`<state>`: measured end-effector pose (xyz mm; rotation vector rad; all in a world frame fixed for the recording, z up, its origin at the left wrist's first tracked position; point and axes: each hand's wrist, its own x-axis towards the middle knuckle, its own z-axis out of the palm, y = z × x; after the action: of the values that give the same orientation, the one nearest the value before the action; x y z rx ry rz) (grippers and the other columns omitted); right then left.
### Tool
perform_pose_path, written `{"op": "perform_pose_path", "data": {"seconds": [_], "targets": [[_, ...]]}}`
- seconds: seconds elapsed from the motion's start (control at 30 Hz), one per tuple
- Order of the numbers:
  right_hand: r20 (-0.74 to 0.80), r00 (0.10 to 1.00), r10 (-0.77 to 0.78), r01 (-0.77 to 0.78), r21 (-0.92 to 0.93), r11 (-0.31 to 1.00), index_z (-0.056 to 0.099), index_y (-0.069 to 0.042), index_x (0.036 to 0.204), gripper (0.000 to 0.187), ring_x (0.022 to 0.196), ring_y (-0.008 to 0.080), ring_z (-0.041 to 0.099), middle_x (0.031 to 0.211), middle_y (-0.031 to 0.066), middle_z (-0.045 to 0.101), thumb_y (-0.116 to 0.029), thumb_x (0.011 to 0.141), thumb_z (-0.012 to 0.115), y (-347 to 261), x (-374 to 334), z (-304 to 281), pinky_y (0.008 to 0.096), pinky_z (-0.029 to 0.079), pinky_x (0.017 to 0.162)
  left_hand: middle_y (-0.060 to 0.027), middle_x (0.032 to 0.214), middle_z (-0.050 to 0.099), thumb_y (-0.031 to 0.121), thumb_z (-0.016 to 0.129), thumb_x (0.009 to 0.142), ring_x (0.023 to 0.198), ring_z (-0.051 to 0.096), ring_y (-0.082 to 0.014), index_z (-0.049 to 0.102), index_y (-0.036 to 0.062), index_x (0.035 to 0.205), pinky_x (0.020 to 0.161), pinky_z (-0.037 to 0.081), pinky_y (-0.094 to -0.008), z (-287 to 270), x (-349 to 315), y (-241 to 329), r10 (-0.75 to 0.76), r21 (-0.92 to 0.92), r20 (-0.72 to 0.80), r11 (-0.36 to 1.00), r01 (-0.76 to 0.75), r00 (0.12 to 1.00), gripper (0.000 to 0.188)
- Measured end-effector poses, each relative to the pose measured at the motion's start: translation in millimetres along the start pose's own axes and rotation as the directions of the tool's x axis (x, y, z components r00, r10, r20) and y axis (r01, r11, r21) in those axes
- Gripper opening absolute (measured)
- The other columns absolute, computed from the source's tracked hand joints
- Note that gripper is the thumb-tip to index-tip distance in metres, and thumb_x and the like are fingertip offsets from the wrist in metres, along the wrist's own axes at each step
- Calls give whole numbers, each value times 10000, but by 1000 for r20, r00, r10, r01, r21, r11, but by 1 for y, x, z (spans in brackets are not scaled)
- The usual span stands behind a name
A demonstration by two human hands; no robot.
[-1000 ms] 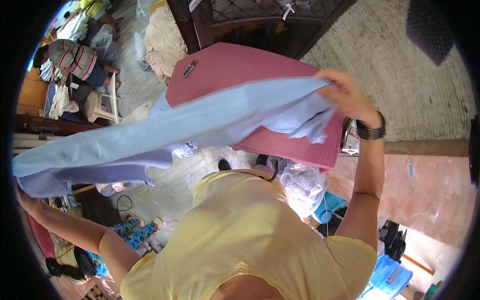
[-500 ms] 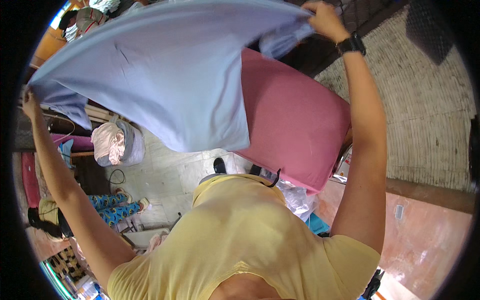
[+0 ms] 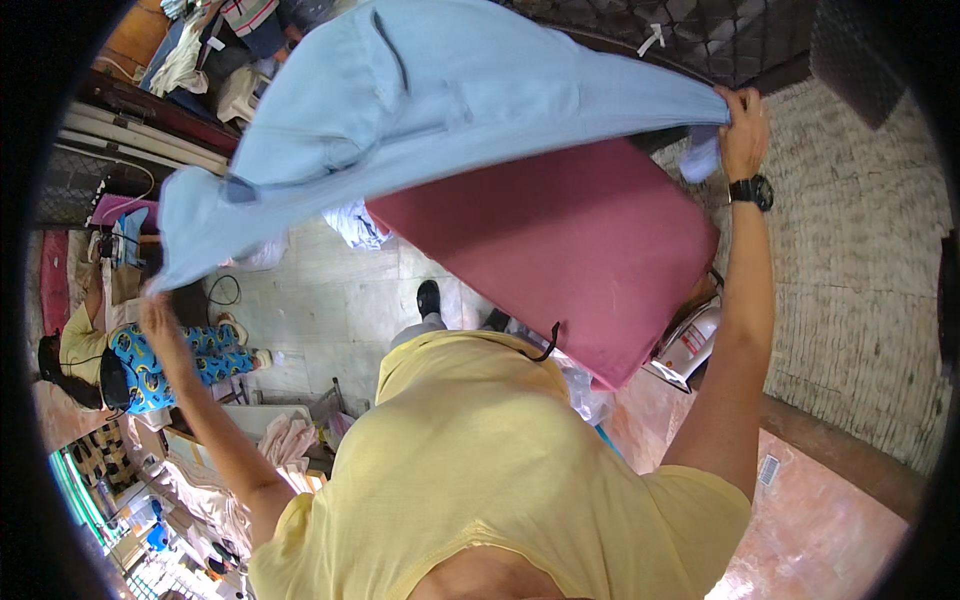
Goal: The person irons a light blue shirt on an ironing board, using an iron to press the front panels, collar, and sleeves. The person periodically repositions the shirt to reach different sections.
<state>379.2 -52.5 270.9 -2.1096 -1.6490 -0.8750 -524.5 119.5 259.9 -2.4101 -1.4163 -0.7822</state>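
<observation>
A light blue garment (image 3: 430,100), seams showing, is stretched wide in the air between my two hands. My left hand (image 3: 163,325), slightly blurred, pinches one corner of it at the left. At the upper right my right hand (image 3: 743,135) grips the other end, with a short flap hanging below the fingers. Beneath the garment lies a padded table with a dark pink cover (image 3: 560,250). The raised cloth hides its far edge.
Beside the table's right edge is a rounded white object (image 3: 690,340) with red marking. A person in blue patterned trousers (image 3: 150,365) is at the left; another person (image 3: 250,20) is at the upper left. A dark metal grille (image 3: 720,45) stands beyond the garment.
The garment has swung up and to the right, uncovering more of the pink table. My left hand has come down and inward; my right hand has moved right and slightly down.
</observation>
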Motion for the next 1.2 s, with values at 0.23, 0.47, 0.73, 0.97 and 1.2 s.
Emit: {"op": "perform_pose_path", "data": {"seconds": [0.23,0.47,0.73,0.97,1.2], "targets": [[397,896,198,-217,4,976,665,-224,1212,648,1022,309,549,1141,113,539,154,688,622,34,-195,89,375,477,863,-104,1330,591,246,568,974,1238,499,-259,657,80,1199,1063,343,-395,151,-176,146,-180,-454,528,766,455,830,293],[463,835,297,-285,-99,954,539,-224,1377,703,1134,356,492,1320,145,474,32,734,662,56,-274,102,453,433,961,-137,1221,566,9,654,847,1153,501,-355,639,97,1136,980,411,-443,201,-139,269,66,-415,534,889,194,843,302],[306,533,789,-815,-67,576,492,38,1104,436,1023,450,588,1107,307,576,-107,765,724,25,-261,117,507,473,901,-193,1150,534,56,660,865,1046,544,-381,548,46,1199,925,456,-436,264,-70,473,288,-756,562,558,341,775,352],[191,520,832,-852,173,493,436,2,1140,511,878,440,666,941,268,654,-140,784,774,-22,-250,130,499,521,783,-145,899,583,95,738,811,838,577,-266,618,50,1131,760,477,-371,283,-79,506,230,-718,632,534,447,740,345],[237,490,839,-842,379,385,602,-34,931,154,615,347,631,682,149,649,-16,817,704,2,-265,124,445,494,620,-92,750,612,88,793,752,577,556,-193,677,21,1012,618,475,-330,238,-99,506,280,-665,733,484,569,620,293]]}}
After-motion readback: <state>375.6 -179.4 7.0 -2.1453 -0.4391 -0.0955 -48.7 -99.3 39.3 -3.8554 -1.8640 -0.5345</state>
